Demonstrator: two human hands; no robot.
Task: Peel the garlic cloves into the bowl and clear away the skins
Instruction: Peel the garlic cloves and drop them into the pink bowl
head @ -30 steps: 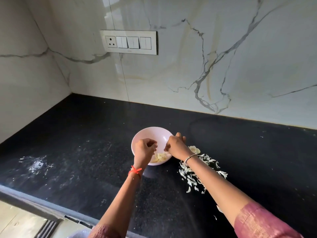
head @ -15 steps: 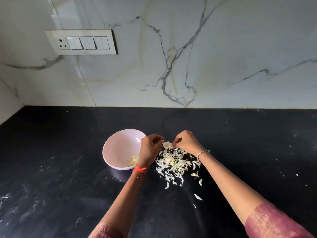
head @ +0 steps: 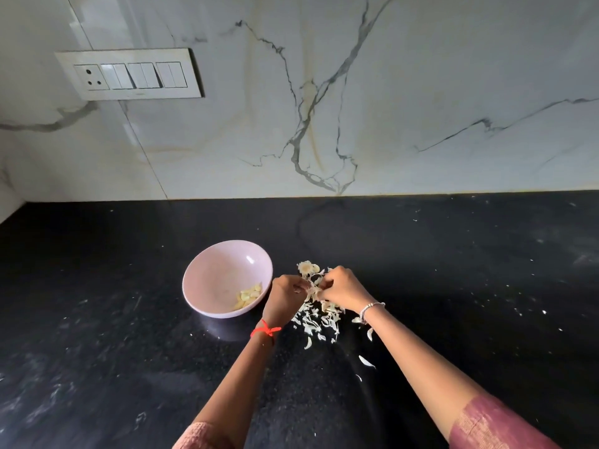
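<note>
A pale pink bowl [head: 207, 270] stands on the black counter, with several peeled garlic cloves [head: 249, 294] lying at its right inner side. Just right of the bowl lies a heap of white garlic skins [head: 319, 319], with a dry garlic base [head: 306, 268] at its far edge. My left hand [head: 285, 298] and my right hand [head: 340, 291] meet over the heap, fingers curled, both pinching a bunch of skins between them. What exactly sits inside the fingers is hidden.
Stray skin flakes [head: 366, 361] lie nearer to me on the black counter [head: 453, 286]. A marble wall rises behind, with a switch panel [head: 129, 74] at upper left. Counter corner and side wall lie at the far left.
My hands left the bowl and came to the skin heap, then closed together on the skins. The view swung right, so the bowl now sits to the left.
</note>
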